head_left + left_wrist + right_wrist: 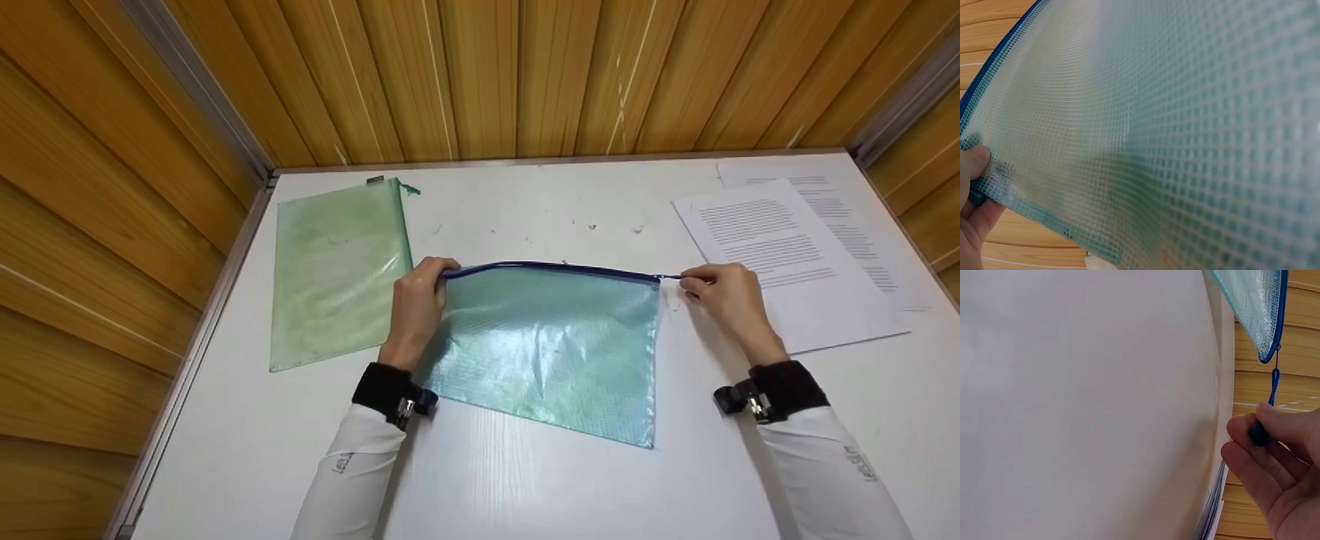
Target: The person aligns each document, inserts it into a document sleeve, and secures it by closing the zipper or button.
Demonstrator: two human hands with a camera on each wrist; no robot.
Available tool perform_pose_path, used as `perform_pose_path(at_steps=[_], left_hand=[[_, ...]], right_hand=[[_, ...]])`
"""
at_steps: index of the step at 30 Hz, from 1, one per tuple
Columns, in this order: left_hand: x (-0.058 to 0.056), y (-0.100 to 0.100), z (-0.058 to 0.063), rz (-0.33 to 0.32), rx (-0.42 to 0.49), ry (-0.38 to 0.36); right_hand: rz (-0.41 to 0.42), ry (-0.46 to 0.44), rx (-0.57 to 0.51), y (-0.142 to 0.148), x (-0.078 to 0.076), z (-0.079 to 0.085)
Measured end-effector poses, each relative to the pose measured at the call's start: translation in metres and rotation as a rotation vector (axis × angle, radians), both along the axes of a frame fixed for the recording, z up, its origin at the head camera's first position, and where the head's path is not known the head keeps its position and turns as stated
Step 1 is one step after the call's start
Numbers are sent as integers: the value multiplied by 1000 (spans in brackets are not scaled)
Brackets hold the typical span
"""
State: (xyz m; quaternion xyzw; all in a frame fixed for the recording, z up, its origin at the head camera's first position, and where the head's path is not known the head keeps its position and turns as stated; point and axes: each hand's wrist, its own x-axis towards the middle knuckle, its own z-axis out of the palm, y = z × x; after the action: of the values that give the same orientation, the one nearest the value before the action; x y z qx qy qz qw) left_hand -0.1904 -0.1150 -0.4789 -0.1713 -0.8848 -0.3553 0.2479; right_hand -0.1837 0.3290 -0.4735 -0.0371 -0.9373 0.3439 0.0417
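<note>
A translucent blue mesh zipper pouch point(547, 352) is held up above the white table, its dark blue zipper edge on top. My left hand point(421, 304) grips the pouch's upper left corner; in the left wrist view the thumb point(978, 160) presses on the mesh there. With my right hand point(726, 300) I pinch the blue zipper-pull cord point(1275, 385) at the upper right corner, which is drawn out taut. A small dark bead point(1258, 433) shows between the right fingers. The zipper looks closed along the top, though the head view is too coarse to be sure.
A green mesh zipper pouch point(337, 277) lies flat on the table at the left, close to my left hand. Printed paper sheets point(787, 262) lie in a stack at the right, partly under my right hand. Wooden panel walls point(517, 82) border the white table point(525, 487).
</note>
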Motion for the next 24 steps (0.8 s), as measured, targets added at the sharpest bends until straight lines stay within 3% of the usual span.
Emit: perform_pose_path(at_steps=[10,17,24], left_hand=[[2,3,1,8,13,-42],[0,7,-1,8,6,-14],[0,12,1,-3,9,-20]], right_hand=[[-29,-55,-51,6,-1,-1],[-57,-74,-57,5,-3,0],[9,-16,12,2,-1,0]])
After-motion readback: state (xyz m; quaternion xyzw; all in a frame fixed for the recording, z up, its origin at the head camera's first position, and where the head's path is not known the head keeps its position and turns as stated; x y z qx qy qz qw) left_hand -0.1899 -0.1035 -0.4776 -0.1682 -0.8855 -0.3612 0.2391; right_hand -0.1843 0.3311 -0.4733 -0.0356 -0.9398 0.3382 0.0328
